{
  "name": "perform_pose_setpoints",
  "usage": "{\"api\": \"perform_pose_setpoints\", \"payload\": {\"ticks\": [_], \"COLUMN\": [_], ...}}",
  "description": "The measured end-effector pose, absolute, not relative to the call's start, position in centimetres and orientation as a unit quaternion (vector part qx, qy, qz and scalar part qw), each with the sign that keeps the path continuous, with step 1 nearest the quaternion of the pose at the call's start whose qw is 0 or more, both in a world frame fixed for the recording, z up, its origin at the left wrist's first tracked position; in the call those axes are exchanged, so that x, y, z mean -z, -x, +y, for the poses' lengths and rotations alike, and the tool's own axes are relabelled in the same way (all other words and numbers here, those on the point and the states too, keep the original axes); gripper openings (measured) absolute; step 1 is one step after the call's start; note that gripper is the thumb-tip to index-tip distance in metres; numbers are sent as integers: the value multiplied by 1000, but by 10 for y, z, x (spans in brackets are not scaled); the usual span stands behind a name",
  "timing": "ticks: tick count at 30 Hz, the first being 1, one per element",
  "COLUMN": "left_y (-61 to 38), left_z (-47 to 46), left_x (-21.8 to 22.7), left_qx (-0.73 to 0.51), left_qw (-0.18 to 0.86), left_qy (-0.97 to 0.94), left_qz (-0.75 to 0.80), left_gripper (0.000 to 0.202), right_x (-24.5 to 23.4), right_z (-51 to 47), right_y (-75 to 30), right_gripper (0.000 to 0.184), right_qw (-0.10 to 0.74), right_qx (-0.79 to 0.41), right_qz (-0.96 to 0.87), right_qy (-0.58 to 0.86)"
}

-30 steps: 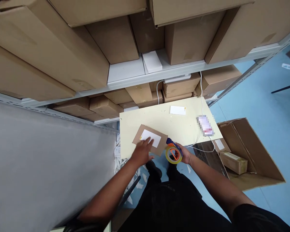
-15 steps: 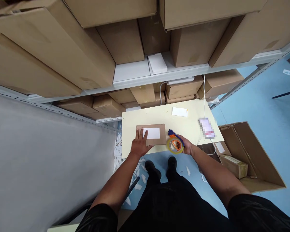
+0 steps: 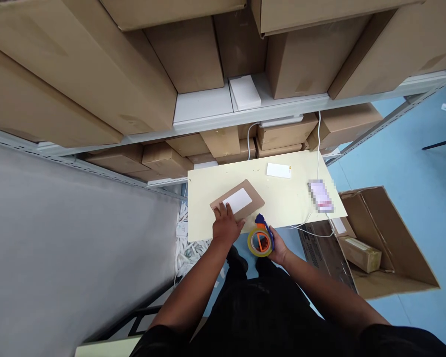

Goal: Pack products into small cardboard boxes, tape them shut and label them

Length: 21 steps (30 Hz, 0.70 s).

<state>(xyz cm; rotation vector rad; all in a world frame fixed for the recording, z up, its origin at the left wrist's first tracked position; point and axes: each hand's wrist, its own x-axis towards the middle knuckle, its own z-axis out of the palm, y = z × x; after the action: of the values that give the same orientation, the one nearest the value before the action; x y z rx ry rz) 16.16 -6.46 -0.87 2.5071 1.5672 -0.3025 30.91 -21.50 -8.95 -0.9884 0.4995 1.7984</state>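
A flat brown cardboard box (image 3: 255, 197) with a white label (image 3: 240, 199) lies at an angle on the cream table. My left hand (image 3: 226, 225) rests on its near left part, fingers stretched over the cardboard and the label's edge, thumb out to the right. In my right hand (image 3: 278, 246) is a tape dispenser (image 3: 260, 218), blue and orange, with a yellowish roll of tape on it. It is held just off the table's near edge, to the right of the box, and does not touch it. My right palm and some fingers are hidden behind the dispenser.
On the table (image 3: 204, 223) lie a white card (image 3: 278, 170) and a blurred phone (image 3: 320, 196) with a white cable. Shelves (image 3: 204, 105) full of cartons stand behind. An open carton (image 3: 397, 248) holding a smaller box (image 3: 362, 254) is at right; paper scraps litter the floor at left.
The box has turned, its right end swinging away from me, with my left hand on it. My right hand has drawn the tape dispenser nearer my body and slightly left.
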Motion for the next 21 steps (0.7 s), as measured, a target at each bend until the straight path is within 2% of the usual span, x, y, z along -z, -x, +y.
{"api": "perform_pose_setpoints", "payload": {"ticks": [5,10,14,18,21], "left_y": [-136,-113,-120,-129,-131], "left_z": [-80,-53,-37,-41,-43], "left_x": [-5,0,19,31,33], "left_qx": [123,107,76,65,57], "left_qw": [113,111,86,83,82], "left_qy": [-883,-949,-944,-931,-925], "left_qz": [438,274,308,350,367], "left_gripper": [99,98,104,103,99], "right_x": [92,94,96,89,84], "right_z": [-179,-136,-102,-103,-143], "right_y": [-344,-387,-400,-406,-401], "right_gripper": [54,51,52,49,49], "right_qw": [483,376,324,350,379], "right_qx": [-747,-791,-791,-785,-787], "right_qz": [205,160,120,120,124], "right_qy": [407,455,504,497,470]}}
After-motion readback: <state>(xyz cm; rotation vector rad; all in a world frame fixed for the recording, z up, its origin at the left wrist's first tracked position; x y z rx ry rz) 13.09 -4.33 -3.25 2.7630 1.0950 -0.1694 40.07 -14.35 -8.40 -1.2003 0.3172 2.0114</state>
